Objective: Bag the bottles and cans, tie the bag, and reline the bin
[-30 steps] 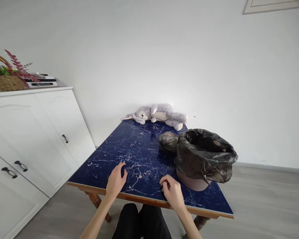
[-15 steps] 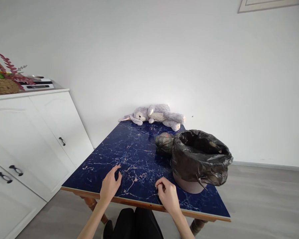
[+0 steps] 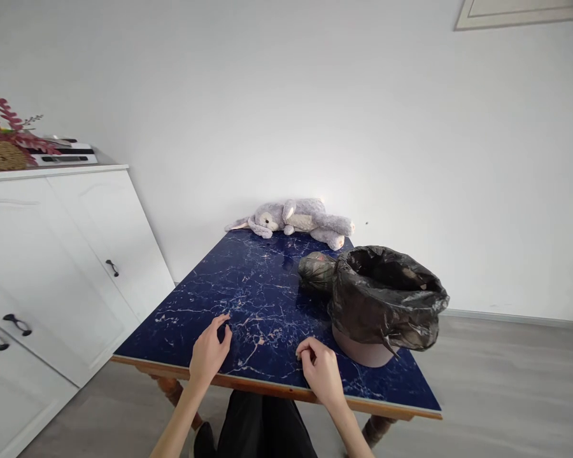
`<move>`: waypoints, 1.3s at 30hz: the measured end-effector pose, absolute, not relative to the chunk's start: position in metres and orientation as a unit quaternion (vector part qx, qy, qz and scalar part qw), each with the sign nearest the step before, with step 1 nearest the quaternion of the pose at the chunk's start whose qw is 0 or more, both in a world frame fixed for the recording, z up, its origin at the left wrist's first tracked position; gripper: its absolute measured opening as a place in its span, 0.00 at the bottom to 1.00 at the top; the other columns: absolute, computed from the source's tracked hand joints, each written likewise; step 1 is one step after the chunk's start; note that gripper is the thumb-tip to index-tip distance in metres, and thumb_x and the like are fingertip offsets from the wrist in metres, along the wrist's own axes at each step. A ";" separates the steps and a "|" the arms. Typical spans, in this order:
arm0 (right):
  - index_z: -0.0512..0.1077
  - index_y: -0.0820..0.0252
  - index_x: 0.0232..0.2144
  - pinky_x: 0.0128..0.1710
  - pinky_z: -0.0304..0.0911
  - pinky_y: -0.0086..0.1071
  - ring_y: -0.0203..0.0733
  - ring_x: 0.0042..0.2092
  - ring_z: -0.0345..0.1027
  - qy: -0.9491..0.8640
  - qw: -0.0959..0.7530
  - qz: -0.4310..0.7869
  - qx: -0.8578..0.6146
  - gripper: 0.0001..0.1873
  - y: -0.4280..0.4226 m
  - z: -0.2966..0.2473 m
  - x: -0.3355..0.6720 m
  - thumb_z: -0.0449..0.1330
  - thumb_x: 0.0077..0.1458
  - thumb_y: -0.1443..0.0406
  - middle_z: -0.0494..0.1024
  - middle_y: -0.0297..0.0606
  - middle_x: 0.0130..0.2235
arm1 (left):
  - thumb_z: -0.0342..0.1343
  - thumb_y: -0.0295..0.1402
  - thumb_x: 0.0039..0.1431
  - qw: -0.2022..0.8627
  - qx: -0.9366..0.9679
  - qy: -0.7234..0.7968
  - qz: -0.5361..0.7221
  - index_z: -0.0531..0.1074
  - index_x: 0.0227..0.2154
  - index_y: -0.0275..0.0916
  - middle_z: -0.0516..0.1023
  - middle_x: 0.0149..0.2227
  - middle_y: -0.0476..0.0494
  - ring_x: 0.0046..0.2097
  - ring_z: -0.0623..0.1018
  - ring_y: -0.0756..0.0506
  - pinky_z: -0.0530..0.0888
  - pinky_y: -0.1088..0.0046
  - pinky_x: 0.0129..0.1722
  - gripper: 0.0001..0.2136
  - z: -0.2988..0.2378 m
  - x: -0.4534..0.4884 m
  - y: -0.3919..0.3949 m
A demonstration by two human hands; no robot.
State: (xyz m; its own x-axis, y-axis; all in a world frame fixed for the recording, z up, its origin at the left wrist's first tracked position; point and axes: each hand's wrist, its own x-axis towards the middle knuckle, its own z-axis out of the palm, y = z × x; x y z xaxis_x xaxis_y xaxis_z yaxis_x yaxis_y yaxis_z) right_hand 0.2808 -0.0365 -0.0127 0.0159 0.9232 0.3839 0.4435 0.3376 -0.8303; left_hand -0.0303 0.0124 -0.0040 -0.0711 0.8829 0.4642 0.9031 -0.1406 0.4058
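Observation:
My left hand [image 3: 210, 348] rests near the front edge of the blue marble-patterned table [image 3: 262, 286], thumb and fingers apart, nothing in it. Closer to the bin, my right hand [image 3: 321, 369] lies on the tabletop with its fingers curled in, and no object shows in it. To its right stands a round trash bin [image 3: 367, 353], its upper part covered by a black plastic bag [image 3: 386, 312] folded over the rim. Against the bin's left side sits a dark, tied-looking plastic bundle [image 3: 316, 273] with contents I cannot make out.
A grey plush rabbit [image 3: 296, 219] lies on its side at the table's far end, by the white wall. On the left, a white cabinet [image 3: 67, 254] carries a wicker basket [image 3: 2, 156] with plants and a white device [image 3: 64, 154].
The view has shifted slightly, so the cabinet sits a little further left. Both hands keep nearly the same pose, and the bin, bundle and plush rabbit stay in place.

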 end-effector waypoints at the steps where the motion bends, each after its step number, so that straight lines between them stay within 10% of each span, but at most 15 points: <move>1: 0.73 0.55 0.30 0.31 0.59 0.31 0.42 0.28 0.71 -0.659 0.486 0.243 -0.521 0.15 -0.037 -0.013 0.280 0.50 0.63 0.68 0.79 0.36 0.29 | 0.46 0.45 0.72 0.015 -0.682 -0.654 -0.327 0.71 0.57 0.43 0.84 0.55 0.40 0.51 0.86 0.35 0.83 0.60 0.45 0.19 -0.004 -0.030 0.012; 39: 0.73 0.55 0.31 0.35 0.59 0.32 0.43 0.31 0.72 -0.647 0.466 0.249 -0.550 0.15 -0.036 -0.022 0.279 0.48 0.65 0.65 0.79 0.36 0.31 | 0.47 0.43 0.71 0.011 -0.679 -0.648 -0.344 0.72 0.53 0.45 0.85 0.53 0.43 0.50 0.86 0.37 0.81 0.62 0.47 0.16 -0.005 -0.031 0.009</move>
